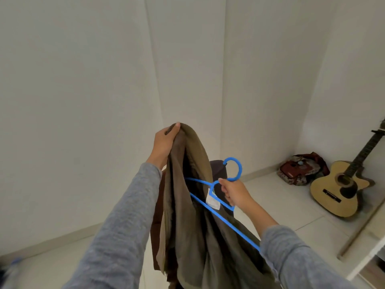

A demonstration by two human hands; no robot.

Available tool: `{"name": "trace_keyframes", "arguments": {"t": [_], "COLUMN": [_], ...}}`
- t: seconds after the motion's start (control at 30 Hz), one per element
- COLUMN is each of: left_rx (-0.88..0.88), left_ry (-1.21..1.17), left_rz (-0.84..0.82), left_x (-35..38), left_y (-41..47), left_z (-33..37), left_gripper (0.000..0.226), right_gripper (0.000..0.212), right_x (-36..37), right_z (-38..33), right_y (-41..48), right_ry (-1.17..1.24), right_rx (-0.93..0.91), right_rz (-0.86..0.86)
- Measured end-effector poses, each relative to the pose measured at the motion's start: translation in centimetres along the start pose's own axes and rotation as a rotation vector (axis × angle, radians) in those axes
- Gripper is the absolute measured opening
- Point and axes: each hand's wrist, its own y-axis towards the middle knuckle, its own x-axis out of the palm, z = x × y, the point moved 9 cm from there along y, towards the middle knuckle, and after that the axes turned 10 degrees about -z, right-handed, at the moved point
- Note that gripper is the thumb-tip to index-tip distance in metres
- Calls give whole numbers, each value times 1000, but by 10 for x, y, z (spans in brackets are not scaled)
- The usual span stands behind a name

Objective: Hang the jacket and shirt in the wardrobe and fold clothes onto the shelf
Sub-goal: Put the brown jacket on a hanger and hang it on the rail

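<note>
An olive-brown jacket [187, 215] hangs in front of me, held up by my left hand [164, 142], which grips its top edge near the collar. A white label shows on its lining. My right hand [233, 193] grips a blue plastic hanger [231, 170] just below its round hook. One hanger arm runs into the jacket's opening; the other slants down to my right sleeve. A darker brown garment [157, 226] hangs behind the jacket on the left.
White walls meet in a corner ahead. An acoustic guitar [341, 190] leans at the right wall, with a reddish bag [300, 170] beside it on the tiled floor. A white frame edge [370, 253] shows at the lower right.
</note>
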Motion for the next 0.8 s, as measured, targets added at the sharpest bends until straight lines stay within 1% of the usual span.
{"name": "trace_keyframes", "arguments": {"t": [0.1,0.2,0.27,0.33,0.4,0.47,0.53,0.6,0.63,0.67,0.7,0.73,0.77,0.8], "left_rx": [5,76,98,65,-44,-207,-396,-564,-631,-677,-693,-651,-556,-396], "left_ry": [-60,-51,39,135,212,390,584,705,753,809,885,988,1074,1111], "left_rz": [-70,-126,-185,-287,-446,-649,-858,-1045,-1115,-1142,-1128,-1080,-988,-829], "left_x": [11,17,16,16,20,32,45,56,59,60,58,55,53,51], "left_y": [-7,-15,-23,-34,-47,-62,-80,-98,-105,-108,-107,-100,-87,-67], "left_z": [19,54,73,78,69,50,24,1,-11,-21,-28,-31,-30,-23], "left_gripper": [32,32,34,34,29,22,18,16,10,9,14,20,28,33], "right_gripper": [40,39,39,39,34,30,34,37,38,39,39,39,39,38], "right_x": [13,25,24,17,10,7,7,8,8,7,6,5,4,3], "right_z": [-14,-31,-42,-52,-57,-61,-64,-64,-64,-63,-61,-60,-59,-58], "right_y": [7,8,7,6,5,5,4,2,-1,-3,-4,-5,-7,-8], "right_ry": [-51,-106,-85,-60,12,97,122,141,141,138,138,142,141,140], "right_rx": [-42,-79,-118,-162,-187,-213,-236,-265,-276,-284,-290,-292,-294,-301], "right_rz": [35,68,125,192,221,221,227,232,232,231,225,214,202,193]}}
